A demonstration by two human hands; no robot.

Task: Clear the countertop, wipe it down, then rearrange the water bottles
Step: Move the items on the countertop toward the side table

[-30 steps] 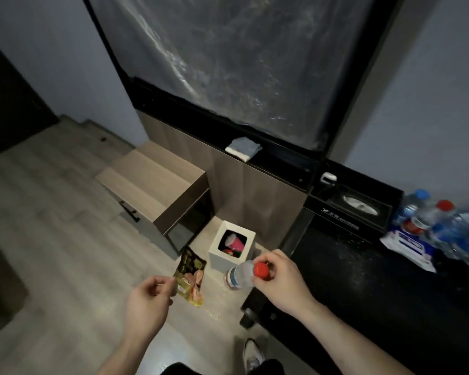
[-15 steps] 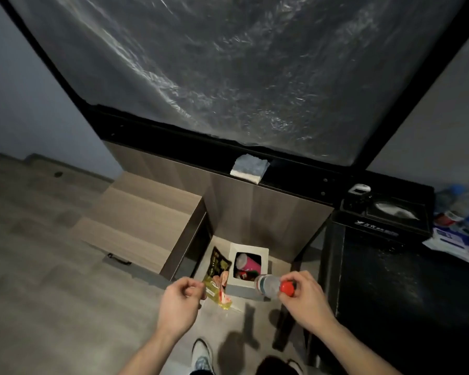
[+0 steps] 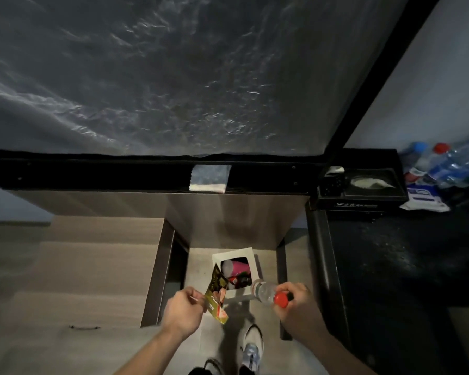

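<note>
Clearing step was on: left hand (image 3: 183,311) fingers pinched a snack wrapper (image 3: 217,295), right hand (image 3: 295,301) clamped a red-capped bottle (image 3: 267,291), both over the white bin (image 3: 234,274). Next move, I'd guess: let go over the opening, then wipe the tabletop (image 3: 390,255).

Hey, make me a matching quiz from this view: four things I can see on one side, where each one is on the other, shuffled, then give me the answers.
Things:
1. snack wrapper
2. red-capped bottle
3. folded cloth
4. tissue box

Places:
A. on the black ledge under the plastic-covered panel
B. held in the right hand
C. at the back corner of the black countertop
D. held in the left hand

Pairs: 1-D, 2-B, 3-A, 4-C
</note>
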